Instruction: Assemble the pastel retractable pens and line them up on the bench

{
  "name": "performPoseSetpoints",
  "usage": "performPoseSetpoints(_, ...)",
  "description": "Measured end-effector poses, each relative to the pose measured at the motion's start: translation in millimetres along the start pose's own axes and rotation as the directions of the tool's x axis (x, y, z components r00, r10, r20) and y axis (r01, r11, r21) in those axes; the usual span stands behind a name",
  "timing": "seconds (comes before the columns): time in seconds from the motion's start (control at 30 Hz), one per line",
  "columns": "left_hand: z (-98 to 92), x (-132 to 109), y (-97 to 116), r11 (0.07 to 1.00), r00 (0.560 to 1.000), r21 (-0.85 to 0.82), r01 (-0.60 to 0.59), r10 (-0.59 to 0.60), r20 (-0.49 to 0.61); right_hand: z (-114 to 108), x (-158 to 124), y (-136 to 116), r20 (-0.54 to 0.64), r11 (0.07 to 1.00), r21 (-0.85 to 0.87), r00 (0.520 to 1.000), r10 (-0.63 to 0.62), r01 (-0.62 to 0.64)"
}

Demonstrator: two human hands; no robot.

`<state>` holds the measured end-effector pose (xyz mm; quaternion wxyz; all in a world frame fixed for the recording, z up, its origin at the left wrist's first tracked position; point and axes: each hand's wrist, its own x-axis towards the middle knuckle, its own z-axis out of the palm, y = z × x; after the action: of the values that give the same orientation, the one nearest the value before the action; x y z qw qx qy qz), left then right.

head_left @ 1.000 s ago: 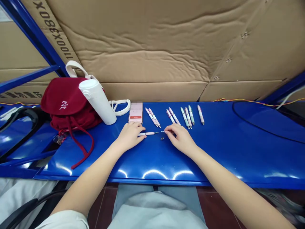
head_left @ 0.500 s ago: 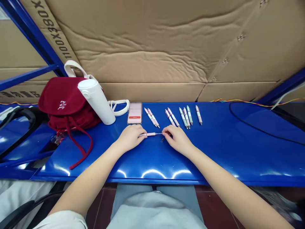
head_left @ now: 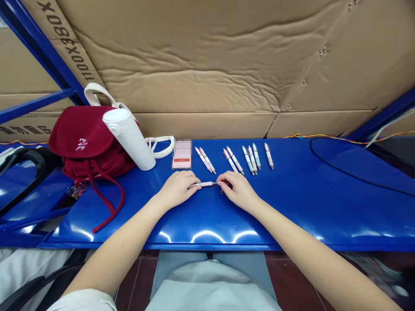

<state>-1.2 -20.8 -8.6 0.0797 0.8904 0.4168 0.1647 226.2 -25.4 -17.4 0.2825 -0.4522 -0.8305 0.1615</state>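
My left hand (head_left: 179,188) is closed around a pale pink pen barrel (head_left: 206,184), which lies level just above the blue table. From the barrel's right end sticks a thin pen refill (head_left: 214,183). My right hand (head_left: 238,189) pinches this refill between thumb and fingertips, close to the barrel's end. The fingers hide most of the refill's tip. A small dark piece (head_left: 222,191) lies beneath my right fingers, partly covered and too small to name.
Behind my hands lie pink pens (head_left: 205,160), purple-tipped pens (head_left: 233,160), green and pink pens (head_left: 251,159) and a lone pink pen (head_left: 269,156). A phone (head_left: 182,160), white bottle (head_left: 129,139) and red backpack (head_left: 81,142) stand left. A black cable (head_left: 350,172) crosses the blue table (head_left: 308,207) at right.
My right hand has moved slightly left toward the barrel, and less of the refill shows between my hands. The small dark piece is now partly covered by my right fingers.
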Motion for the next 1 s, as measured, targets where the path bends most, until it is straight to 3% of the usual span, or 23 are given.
performPoseSetpoints(0.23,-2.7,0,3,1.000,1.000,-0.017,-0.017,0.016,-0.024,0,-1,-4,-0.051,0.989,0.133,0.996,0.075,-0.067)
performPoseSetpoints(0.5,-2.2,0,2,0.999,0.998,-0.018,-0.036,0.035,-0.050,-6,-1,-2,-0.016,0.964,0.234,0.991,0.135,-0.127)
performPoseSetpoints(0.7,-6.6,0,-3,0.999,0.998,-0.018,0.031,-0.032,-0.062,-17,-6,11,0.242,0.998,0.058,0.970,-0.001,-0.014)
performPoseSetpoints(0.77,-7.6,0,-3,0.999,0.997,-0.022,0.049,-0.050,-0.052,-17,-6,12,0.271,1.000,0.023,0.962,-0.027,0.021)
performPoseSetpoints(0.9,-7.8,-1,-1,0.996,0.996,-0.044,0.081,-0.082,-0.021,-12,-5,11,0.215,0.999,-0.025,0.976,-0.035,0.041)
performPoseSetpoints(1.0,-6.4,-1,1,0.995,0.996,-0.052,0.082,-0.083,-0.018,-9,-4,10,0.125,0.999,0.023,0.992,0.031,-0.034)
